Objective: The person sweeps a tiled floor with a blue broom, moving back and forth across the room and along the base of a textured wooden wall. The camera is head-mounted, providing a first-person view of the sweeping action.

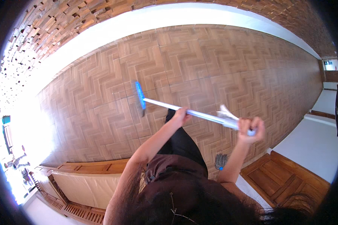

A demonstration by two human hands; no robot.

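Both my hands are on a flat mop [163, 104] with a long white and pale blue handle. Its narrow blue head [140, 93], smeared by motion, points away to the left over the floor; I cannot tell whether it touches. My left hand [181, 116] is wrapped round the middle of the handle. Nearer the handle's end, my right hand [251, 130] is closed round it and slightly blurred. A white piece [227, 113] sticks out from the handle beside the right hand; its kind is unclear.
Brown herringbone tiles [199, 71] cover the floor. A grey stringy mop head [221, 160] with a blue fitting lies near my right forearm. A wooden bench [86, 187] with a cream cushion stands lower left, a wooden door [279, 178] lower right. A white-based wall [139, 26] runs along the far side.
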